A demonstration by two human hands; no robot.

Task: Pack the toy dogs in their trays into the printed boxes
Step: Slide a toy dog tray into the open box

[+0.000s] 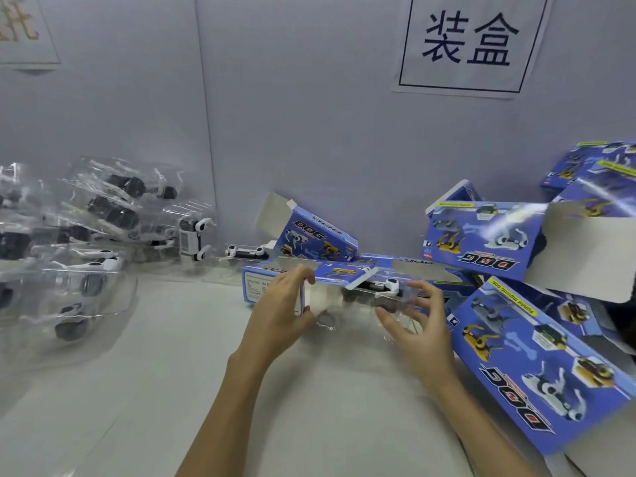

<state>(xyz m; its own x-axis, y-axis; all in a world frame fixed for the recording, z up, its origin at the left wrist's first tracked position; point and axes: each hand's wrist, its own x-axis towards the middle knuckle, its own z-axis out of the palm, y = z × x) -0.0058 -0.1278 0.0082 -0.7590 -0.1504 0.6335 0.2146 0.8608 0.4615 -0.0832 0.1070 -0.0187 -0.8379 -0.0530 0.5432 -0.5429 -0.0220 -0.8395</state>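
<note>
A blue printed box (261, 282) lies open-sided on the white table (165, 356) in the middle. My left hand (282, 311) grips its near left end, thumb under and fingers over the top flap. My right hand (416, 318) holds a clear plastic tray (385, 299) with a black and white toy dog (390, 285) in it, its left part inside the box opening. The tray is blurred and partly hidden by the flap.
A heap of clear trays with toy dogs (93, 228) stands at the left. Several blue printed boxes (537, 359) are piled at the right, and one open box (309, 235) leans on the grey wall behind. A paper sign (468, 43) hangs on the wall.
</note>
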